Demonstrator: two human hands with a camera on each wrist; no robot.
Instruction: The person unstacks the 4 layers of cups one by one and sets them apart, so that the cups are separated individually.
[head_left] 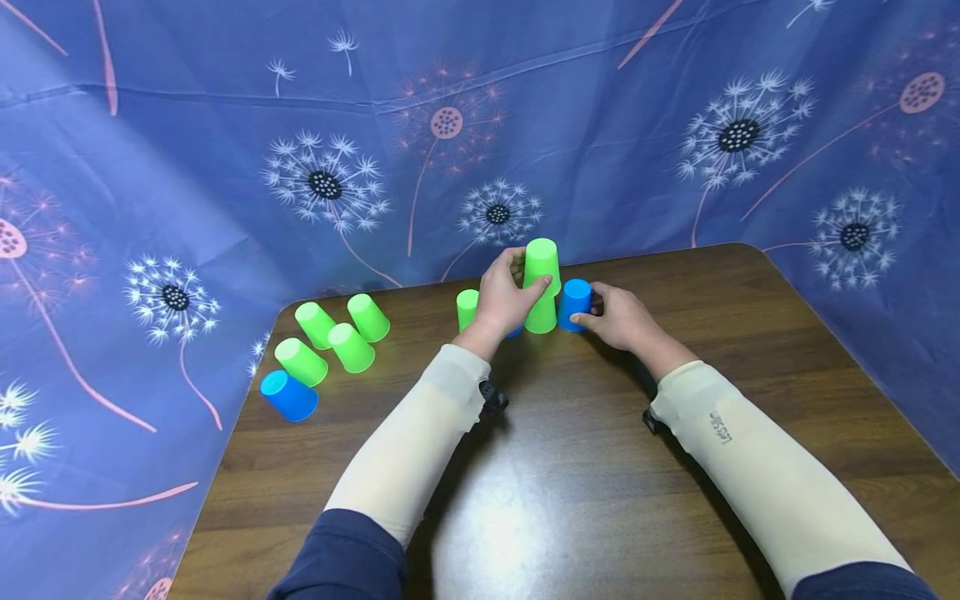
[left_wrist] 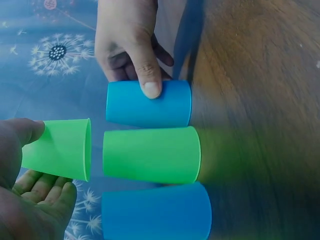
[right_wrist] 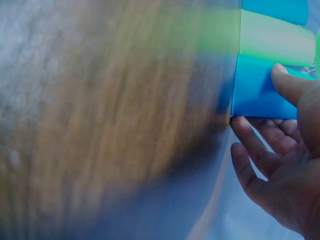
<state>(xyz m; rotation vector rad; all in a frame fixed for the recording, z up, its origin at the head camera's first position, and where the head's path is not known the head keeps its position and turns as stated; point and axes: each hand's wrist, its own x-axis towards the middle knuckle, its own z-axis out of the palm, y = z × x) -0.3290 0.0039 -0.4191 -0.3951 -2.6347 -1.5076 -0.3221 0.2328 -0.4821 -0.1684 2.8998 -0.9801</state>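
a: biggest first: your table has four green cups and a blue cup off left, plus the row near your hands. all mouth down.
b: hands?
a: your left hand is half closed, thumb and fingers round the raised green cup, just above the standing green cup. your right hand lightly pinches the right blue cup.
b: doing it well?
a: i'd level the rim, centre it, lower softly; light right-hand touch, or you'll probably nudge the row.
b: unclear bits?
a: in the head view your left hand hides most of the left blue cup and part of the outer green cup. right wrist view: table's blurred. rim contact: can't confirm.
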